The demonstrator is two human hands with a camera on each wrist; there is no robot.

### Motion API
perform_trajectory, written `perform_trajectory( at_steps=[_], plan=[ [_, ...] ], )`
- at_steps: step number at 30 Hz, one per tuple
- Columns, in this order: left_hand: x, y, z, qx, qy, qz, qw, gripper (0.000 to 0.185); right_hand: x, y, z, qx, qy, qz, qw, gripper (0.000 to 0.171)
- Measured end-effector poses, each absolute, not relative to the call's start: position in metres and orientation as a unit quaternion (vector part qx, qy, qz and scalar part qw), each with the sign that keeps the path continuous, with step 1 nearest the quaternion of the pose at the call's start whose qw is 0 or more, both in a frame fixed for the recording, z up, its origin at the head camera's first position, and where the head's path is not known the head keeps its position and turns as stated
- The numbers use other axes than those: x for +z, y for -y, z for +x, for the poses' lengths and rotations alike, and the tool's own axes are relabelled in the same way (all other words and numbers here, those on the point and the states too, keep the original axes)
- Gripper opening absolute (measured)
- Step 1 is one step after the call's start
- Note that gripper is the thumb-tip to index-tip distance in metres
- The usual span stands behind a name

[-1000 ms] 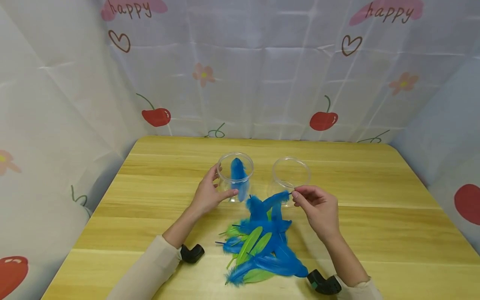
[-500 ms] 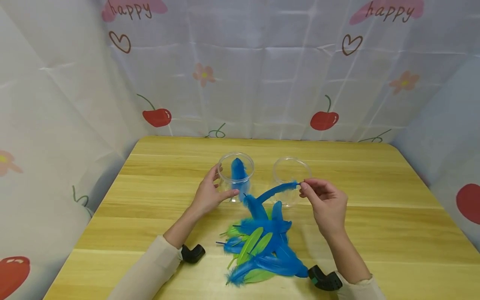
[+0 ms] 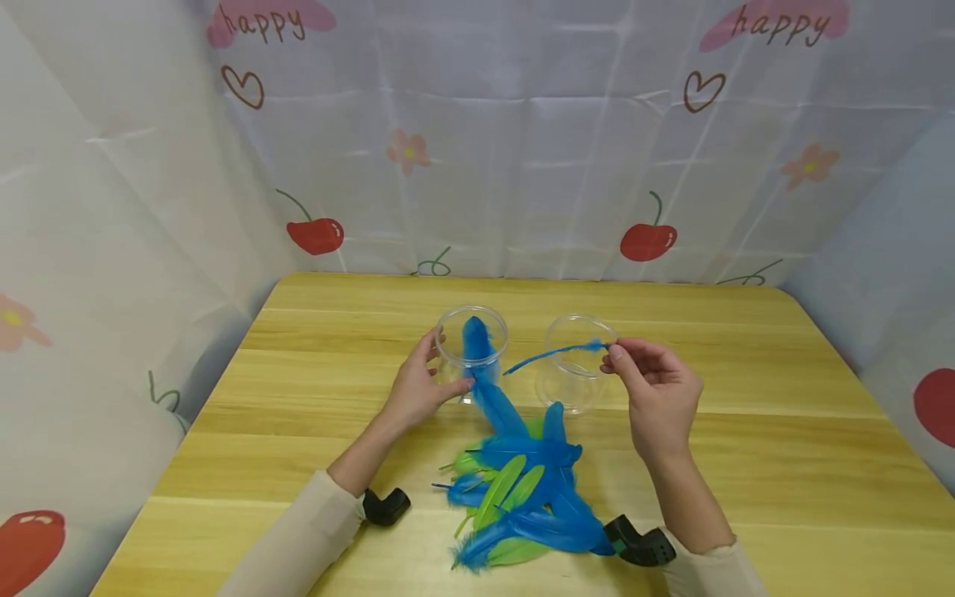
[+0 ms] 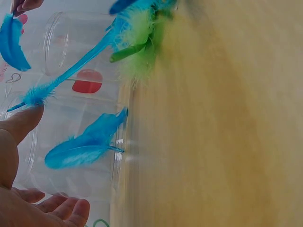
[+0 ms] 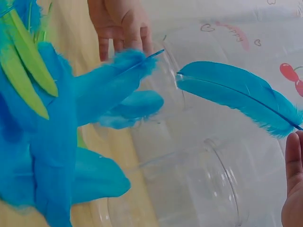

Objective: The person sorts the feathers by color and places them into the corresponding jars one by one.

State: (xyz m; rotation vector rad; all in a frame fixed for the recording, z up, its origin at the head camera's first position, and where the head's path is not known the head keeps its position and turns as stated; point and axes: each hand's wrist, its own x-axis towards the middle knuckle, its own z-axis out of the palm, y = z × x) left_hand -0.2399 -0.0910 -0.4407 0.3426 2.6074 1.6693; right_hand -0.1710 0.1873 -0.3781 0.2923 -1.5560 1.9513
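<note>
My left hand (image 3: 420, 383) holds the left clear plastic jar (image 3: 453, 369), thumb in front and fingers around its far side. One blue feather (image 4: 85, 146) stands inside that jar. Between thumb and forefinger, my right hand (image 3: 662, 402) pinches the quill end of another blue feather (image 5: 236, 90). This feather points left, above the mouth of the right clear jar (image 3: 569, 391), which holds nothing. In front of the jars lies a heap of blue feathers (image 3: 552, 531) and green feathers (image 3: 498, 489). One blue feather (image 3: 501, 410) from the heap reaches up to the left thumb.
The wooden table (image 3: 746, 464) extends to both sides of the heap. A white printed cloth (image 3: 522, 182) hangs behind and at the sides. Black wrist devices (image 3: 385, 507) sit at both cuffs, the right one beside the feathers.
My right hand has lifted the blue feather off the heap, moving up and slightly right to the right jar's rim. The left hand has stayed at its jar.
</note>
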Motion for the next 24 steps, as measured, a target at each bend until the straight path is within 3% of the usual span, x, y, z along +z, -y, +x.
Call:
perform_trajectory(
  at_steps=[12, 18, 24],
  plan=[
    [-0.44, 0.092, -0.239, 0.535, -0.837, 0.112, 0.009, 0.092, -0.368, -0.17, -0.183, 0.749, 0.566, 0.099, 0.331, 0.019],
    [-0.441, 0.093, -0.239, 0.533, -0.839, 0.111, 0.005, 0.091, -0.373, -0.159, -0.192, 0.771, 0.539, 0.108, 0.321, 0.015],
    [-0.44, 0.091, -0.24, 0.535, -0.838, 0.104, 0.01, 0.091, -0.38, -0.145, -0.198, 0.778, 0.539, 0.107, 0.303, 0.022]
  ],
)
